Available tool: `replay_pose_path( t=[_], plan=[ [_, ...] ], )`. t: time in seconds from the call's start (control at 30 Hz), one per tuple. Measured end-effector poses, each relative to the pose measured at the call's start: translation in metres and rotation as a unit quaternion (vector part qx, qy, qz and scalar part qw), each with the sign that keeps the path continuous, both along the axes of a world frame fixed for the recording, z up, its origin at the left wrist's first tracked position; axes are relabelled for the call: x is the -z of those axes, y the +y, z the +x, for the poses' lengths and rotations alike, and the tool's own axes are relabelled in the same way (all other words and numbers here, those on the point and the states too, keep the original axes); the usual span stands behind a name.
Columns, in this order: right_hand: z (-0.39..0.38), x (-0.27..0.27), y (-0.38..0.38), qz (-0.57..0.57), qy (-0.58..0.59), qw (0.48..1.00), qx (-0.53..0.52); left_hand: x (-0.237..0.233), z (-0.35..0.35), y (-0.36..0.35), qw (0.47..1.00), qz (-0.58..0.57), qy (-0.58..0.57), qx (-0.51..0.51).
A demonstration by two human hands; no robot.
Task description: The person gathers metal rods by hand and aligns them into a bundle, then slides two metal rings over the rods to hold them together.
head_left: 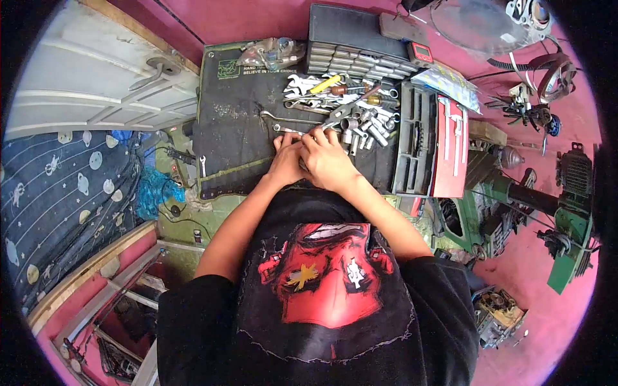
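Note:
My left hand (286,162) and my right hand (327,161) meet at the front part of a dark tool mat (225,128). Both have their fingers curled, the right partly over the left. I cannot tell what sits between them, as the fingers hide it. Right at the fingertips lies a combination wrench (287,129), and a longer wrench (293,119) rests just beyond it. To the right of my fingers is a heap of sockets (368,128). Behind that, more wrenches and screwdrivers are piled, among them one with a yellow handle (326,83).
A small-drawer cabinet (360,38) stands at the back, beside a plastic bag of parts (273,53). An open tool case (415,138) with a red lid (450,151) borders the mat on the right. One small wrench (203,166) lies at the mat's left edge. A green machine (570,238) stands far right.

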State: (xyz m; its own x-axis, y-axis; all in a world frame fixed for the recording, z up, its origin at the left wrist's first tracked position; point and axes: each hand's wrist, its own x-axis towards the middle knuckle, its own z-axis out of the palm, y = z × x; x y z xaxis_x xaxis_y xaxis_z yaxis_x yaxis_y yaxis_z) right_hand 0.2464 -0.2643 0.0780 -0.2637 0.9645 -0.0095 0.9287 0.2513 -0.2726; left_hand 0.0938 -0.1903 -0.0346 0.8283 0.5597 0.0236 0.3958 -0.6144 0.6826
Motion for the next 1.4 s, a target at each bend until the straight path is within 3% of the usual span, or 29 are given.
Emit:
replay_pose_path(
  t=[0.13,0.2,0.43,0.6,0.77,1.4],
  plan=[
    [-0.008,-0.002,0.0,0.017,-0.125,0.992,-0.012,0.007,0.004,-0.003,0.999,0.025,0.021,0.001],
    [-0.011,-0.001,0.001,-0.032,-0.174,0.984,-0.019,0.008,0.004,-0.003,1.0,0.016,0.003,0.002],
    [-0.011,0.014,-0.004,-0.025,-0.172,0.985,0.021,0.011,0.007,-0.007,0.999,-0.012,-0.028,-0.025],
    [-0.004,0.023,-0.012,-0.006,-0.154,0.986,0.07,0.01,0.015,-0.01,0.999,0.029,-0.016,-0.017],
    [0.014,0.035,-0.02,-0.069,-0.095,0.988,0.104,-0.001,0.023,-0.013,0.999,0.011,-0.024,-0.02],
    [0.063,0.054,-0.043,-0.073,-0.085,0.991,0.076,0.002,0.046,-0.033,0.993,0.092,0.076,-0.011]
  ],
)
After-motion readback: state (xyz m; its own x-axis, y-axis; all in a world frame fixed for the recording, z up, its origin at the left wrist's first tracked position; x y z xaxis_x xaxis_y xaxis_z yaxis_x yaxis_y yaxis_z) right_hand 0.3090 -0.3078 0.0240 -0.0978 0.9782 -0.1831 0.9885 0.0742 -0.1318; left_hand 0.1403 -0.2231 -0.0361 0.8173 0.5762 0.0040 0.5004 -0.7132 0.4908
